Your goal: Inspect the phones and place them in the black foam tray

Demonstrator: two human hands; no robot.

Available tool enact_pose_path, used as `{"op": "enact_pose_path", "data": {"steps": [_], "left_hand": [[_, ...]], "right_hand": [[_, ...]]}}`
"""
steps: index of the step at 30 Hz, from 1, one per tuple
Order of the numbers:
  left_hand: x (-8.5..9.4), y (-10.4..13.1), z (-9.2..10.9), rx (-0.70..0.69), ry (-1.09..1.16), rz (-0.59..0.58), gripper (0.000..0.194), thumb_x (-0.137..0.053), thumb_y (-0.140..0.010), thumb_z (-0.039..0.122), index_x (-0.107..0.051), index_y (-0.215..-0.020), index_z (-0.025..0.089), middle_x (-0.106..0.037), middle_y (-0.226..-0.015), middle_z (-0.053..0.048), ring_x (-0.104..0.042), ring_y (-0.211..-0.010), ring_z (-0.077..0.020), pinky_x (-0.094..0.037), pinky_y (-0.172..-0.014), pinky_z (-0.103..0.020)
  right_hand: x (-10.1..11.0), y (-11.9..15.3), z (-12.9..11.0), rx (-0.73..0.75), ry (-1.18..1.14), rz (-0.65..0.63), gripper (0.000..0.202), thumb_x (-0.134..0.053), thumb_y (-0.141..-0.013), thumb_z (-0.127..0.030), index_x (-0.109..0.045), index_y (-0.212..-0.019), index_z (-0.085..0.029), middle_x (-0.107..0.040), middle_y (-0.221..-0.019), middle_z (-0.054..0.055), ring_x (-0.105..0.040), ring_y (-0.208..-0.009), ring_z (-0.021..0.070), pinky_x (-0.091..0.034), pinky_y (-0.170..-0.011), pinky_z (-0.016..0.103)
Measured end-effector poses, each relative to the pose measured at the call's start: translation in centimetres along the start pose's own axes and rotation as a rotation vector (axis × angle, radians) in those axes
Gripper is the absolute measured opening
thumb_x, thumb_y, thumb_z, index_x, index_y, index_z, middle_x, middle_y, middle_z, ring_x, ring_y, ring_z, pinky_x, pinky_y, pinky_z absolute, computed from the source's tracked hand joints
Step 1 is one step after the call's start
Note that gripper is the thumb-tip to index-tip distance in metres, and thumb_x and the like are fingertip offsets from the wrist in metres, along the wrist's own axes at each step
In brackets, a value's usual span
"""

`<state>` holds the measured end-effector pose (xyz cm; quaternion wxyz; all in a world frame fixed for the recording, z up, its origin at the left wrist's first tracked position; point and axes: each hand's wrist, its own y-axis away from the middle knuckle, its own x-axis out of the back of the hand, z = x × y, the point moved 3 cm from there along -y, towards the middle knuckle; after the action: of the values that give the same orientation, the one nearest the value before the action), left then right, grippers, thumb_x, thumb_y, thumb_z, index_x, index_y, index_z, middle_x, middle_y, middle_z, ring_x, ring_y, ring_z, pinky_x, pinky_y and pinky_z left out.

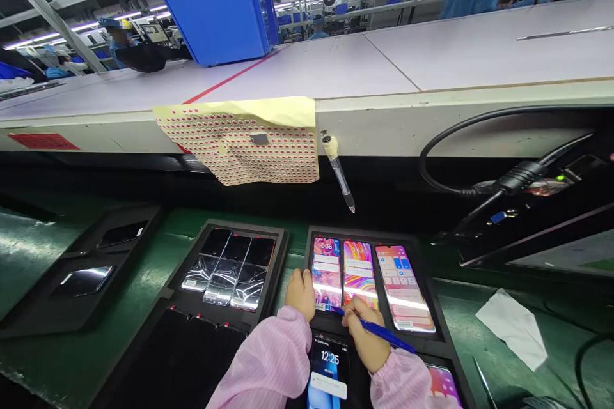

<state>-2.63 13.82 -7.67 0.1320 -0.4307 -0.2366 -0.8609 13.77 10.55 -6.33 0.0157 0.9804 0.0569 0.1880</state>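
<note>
Blue pen [384, 334] over lit phones [357, 275], dark tray [225, 268] beside

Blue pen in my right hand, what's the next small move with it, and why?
Probably slide the blue pen tip a little further onto the lit phone. The right hand holds it at that screen's lower edge, and the left hand rests against the phone's left side.

Two trays side by side on the mat [119, 307]: left tray [283, 249] holds three dark phones [229, 268] in a row, right tray [422, 281] three lit phones [357, 275]. Left hand [300, 294] on the right tray's left edge, right hand [367, 339] with pen [384, 334] just before the lit row. Another lit phone [329, 367] between the wrists. Sticker sheet [244, 140] and hanging marker [339, 172] on the conveyor edge [432, 121] behind. Bin [215, 13] on the conveyor, far left. Cloth [513, 326] right of the trays.
</note>
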Motion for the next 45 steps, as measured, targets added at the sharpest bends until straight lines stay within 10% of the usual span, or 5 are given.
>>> {"op": "enact_pose_path", "data": {"steps": [7,27,38,45], "left_hand": [[0.1,-0.1,0.0,0.003,0.008,-0.014,0.027,-0.023,-0.089,0.027,-0.048,-0.082,0.019,-0.063,-0.095,-0.014,-0.057,-0.096,-0.0234,-0.039,-0.081,-0.032],[0.5,0.0,0.4,0.018,-0.026,-0.005,0.029,-0.022,-0.089,0.028,-0.05,-0.082,0.02,-0.065,-0.095,-0.012,-0.058,-0.096,-0.0225,-0.041,-0.079,-0.03],[0.8,-0.1,0.8,0.025,-0.033,-0.011,0.031,-0.022,-0.089,0.029,-0.05,-0.08,0.02,-0.065,-0.096,-0.014,-0.059,-0.096,-0.0241,-0.043,-0.078,-0.032],[0.9,0.0,0.8,0.02,-0.03,-0.006,0.033,-0.02,-0.088,0.032,-0.05,-0.079,0.021,-0.066,-0.095,-0.014,-0.06,-0.096,-0.0253,-0.044,-0.077,-0.033]], "right_hand": [[6.0,1.1,2.6,-0.057,0.052,0.239,0.031,-0.05,-0.077,-0.044,-0.042,-0.055,-0.023,-0.046,-0.046,-0.004,-0.042,-0.044,0.0133,-0.032,-0.046,0.025],[4.2,0.7,3.1,0.023,0.057,0.254,0.041,-0.049,-0.075,-0.047,-0.037,-0.046,-0.023,-0.034,-0.042,-0.006,-0.034,-0.043,0.0122,-0.027,-0.049,0.028],[12.4,1.9,3.8,-0.131,-0.057,0.528,0.032,-0.061,-0.069,-0.049,-0.046,-0.06,-0.022,-0.047,-0.049,-0.005,-0.044,-0.046,0.0133,-0.035,-0.047,0.025],[13.2,2.3,5.6,-0.053,-0.003,0.472,0.042,-0.054,-0.072,-0.05,-0.036,-0.045,-0.023,-0.039,-0.044,-0.005,-0.039,-0.046,0.013,-0.033,-0.05,0.027]]}}
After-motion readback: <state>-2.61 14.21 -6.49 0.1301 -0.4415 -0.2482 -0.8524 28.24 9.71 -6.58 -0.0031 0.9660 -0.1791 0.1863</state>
